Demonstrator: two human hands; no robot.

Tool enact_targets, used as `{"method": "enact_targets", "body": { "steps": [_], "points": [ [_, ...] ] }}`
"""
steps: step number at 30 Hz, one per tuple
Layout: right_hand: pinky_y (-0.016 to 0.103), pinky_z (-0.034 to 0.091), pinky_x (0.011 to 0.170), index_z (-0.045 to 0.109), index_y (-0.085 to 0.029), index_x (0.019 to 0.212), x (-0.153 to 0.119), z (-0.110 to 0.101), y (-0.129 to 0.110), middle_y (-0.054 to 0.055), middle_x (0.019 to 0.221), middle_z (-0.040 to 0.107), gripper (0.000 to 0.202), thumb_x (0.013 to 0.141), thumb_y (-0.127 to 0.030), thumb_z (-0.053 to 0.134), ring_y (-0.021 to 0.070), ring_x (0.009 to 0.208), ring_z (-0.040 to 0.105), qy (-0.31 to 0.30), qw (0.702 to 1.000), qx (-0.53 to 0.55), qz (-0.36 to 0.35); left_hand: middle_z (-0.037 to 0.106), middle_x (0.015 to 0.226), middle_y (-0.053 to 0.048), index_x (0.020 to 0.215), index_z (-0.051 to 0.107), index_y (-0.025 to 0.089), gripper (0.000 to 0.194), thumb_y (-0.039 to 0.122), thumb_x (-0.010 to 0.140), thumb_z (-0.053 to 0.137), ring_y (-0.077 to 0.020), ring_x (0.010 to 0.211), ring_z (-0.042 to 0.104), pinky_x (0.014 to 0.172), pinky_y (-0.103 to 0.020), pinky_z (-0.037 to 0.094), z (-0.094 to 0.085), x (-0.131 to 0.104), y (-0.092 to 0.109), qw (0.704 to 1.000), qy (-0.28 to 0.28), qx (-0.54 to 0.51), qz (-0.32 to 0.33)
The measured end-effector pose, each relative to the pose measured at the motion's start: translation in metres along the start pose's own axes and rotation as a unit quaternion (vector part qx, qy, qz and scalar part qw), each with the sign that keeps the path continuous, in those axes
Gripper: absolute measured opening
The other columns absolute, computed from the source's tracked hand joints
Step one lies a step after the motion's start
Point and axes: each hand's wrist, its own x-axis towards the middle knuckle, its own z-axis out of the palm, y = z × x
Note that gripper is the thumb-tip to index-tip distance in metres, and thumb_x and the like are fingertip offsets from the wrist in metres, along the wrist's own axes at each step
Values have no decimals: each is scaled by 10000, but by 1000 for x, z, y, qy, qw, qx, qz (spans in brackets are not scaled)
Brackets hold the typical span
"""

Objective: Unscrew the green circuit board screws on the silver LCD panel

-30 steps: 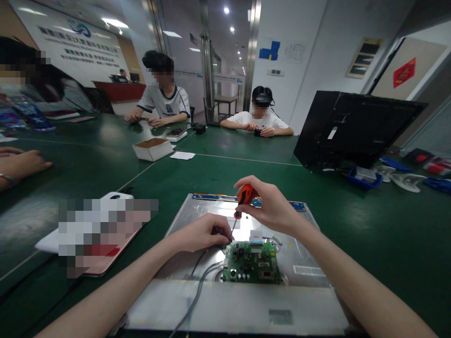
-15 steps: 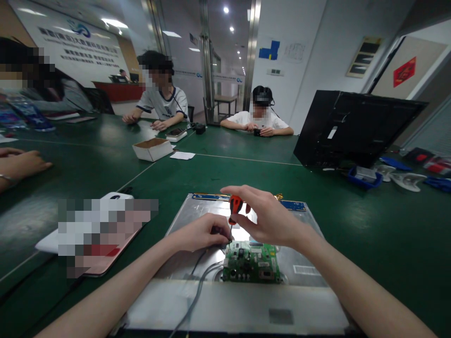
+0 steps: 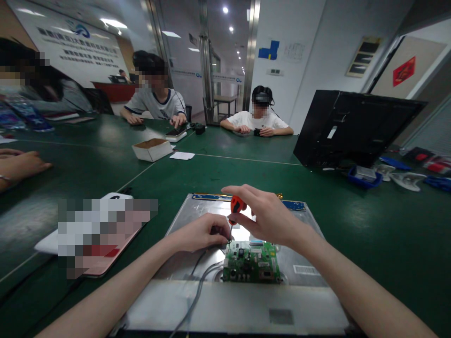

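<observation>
My right hand (image 3: 269, 213) grips a small screwdriver (image 3: 235, 206) with a red and black handle, held nearly upright. Its thin shaft points down at the upper left corner of a green circuit board (image 3: 251, 267). By the tip, the fingers of my left hand (image 3: 206, 231) are pinched together at that corner; what they hold is hidden. The board sits on the silvery metal back of a flat display panel (image 3: 306, 304), which lies before me. Grey cables (image 3: 200, 293) run from the board's left side towards the panel's near edge. A blue strip board (image 3: 295, 205) lines the far edge.
A black monitor (image 3: 355, 126) stands at the right, near a blue tray (image 3: 364, 177). Phones (image 3: 121, 251) lie at the left. Farther off are an open white box (image 3: 153, 150) and a paper (image 3: 182, 156). Several people sit around the green table (image 3: 243, 171).
The screwdriver handle has turned slightly in my right hand, whose index finger has shifted a little. My left hand stays put. Across the table, a person's hand has reached to a phone.
</observation>
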Motion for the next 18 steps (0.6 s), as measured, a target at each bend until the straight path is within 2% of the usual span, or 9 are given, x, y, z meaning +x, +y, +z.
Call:
{"method": "enact_targets", "body": {
  "steps": [5,18],
  "points": [
    [303,476,704,375,-202,1421,-1,-4,-2,59,1073,626,506,929,-193,494,154,834,580,-10,1000,-14,-7,667,770,-1,782,674,169,62,220,761,646,-154,709,591,647,-245,458,0,0,-1,1000,4,-4,5],
    [281,442,647,439,-208,1349,0,-1,0,43,1046,650,415,949,-282,518,157,810,611,5,998,-57,-2,663,791,-7,842,667,162,76,200,789,628,-165,738,605,685,-265,462,1,0,-1,1000,-14,-11,3]
  ]
}}
